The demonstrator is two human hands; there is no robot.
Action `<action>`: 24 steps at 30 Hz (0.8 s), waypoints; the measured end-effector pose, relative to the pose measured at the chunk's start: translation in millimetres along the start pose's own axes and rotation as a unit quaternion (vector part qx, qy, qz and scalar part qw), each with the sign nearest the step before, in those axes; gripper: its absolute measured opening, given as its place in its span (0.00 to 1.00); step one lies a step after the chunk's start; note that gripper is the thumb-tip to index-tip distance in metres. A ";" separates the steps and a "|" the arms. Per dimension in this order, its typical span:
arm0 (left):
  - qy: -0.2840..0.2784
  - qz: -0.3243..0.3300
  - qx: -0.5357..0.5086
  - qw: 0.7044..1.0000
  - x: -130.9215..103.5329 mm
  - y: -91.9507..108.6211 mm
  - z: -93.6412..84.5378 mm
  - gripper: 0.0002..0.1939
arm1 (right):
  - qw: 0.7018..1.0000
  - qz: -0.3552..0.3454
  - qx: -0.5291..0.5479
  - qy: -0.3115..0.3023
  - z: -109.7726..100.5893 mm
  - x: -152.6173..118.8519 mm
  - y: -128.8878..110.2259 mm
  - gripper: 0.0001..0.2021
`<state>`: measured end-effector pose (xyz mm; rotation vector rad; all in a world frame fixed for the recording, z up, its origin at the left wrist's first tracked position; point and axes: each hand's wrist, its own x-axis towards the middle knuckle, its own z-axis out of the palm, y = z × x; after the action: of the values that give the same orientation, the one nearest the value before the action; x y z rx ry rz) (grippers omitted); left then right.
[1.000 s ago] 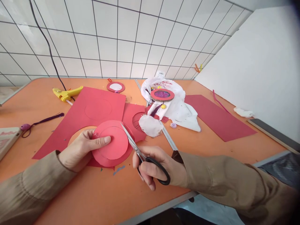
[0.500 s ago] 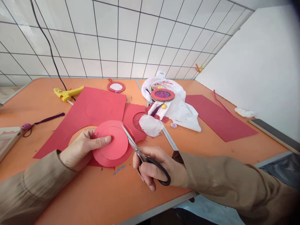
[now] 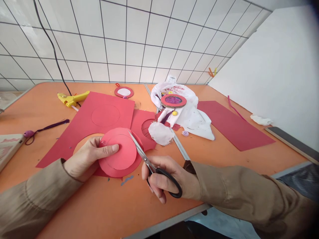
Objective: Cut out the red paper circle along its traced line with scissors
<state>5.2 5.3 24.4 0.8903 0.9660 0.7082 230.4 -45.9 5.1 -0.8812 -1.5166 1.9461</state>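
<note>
My left hand (image 3: 92, 154) pinches a red paper disc (image 3: 119, 152) at its left side, thumb on top and the other fingers behind. The piece has a smaller, lighter round section over a wider red circle. Wrapped round the black handles of a pair of scissors (image 3: 147, 160) is my right hand (image 3: 171, 179). The scissors' blades point up and left, with their tip at the disc's upper right edge; whether they touch the paper I cannot tell. Below and behind the disc lies a red sheet (image 3: 87, 113) with a drawn circle and a round cut-out.
Behind are a yellow glue gun (image 3: 72, 98), a small round red tag (image 3: 124, 92) and a white plastic bag (image 3: 196, 122) with a red-rimmed ornament (image 3: 173, 101) on it. A purple tassel (image 3: 50, 126) lies left; another red sheet (image 3: 234, 126) lies right. A rough white disc (image 3: 161, 133) is nearby.
Almost nothing differs. The whole view has shifted very slightly; both hands, the disc and the scissors keep their positions relative to each other.
</note>
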 end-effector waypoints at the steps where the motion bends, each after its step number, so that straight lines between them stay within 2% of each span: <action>1: -0.002 0.001 0.002 1.000 0.3 -0.2 -0.3 0.11 | 1.000 0.002 0.000 -0.001 0.1 0.0 -0.4 0.13; 15: -0.007 -0.008 -0.011 1.000 1.8 -2.0 -2.4 0.12 | 1.000 0.019 -0.010 0.003 1.7 -0.3 -5.3 0.14; 24: 0.018 -0.005 -0.024 1.000 0.0 -2.7 1.2 0.12 | 1.000 0.005 -0.010 0.000 0.8 -1.1 -1.9 0.14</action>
<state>6.5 3.6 22.3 0.8319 0.9810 0.7378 230.6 -46.8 7.2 -0.8988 -1.5361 1.9415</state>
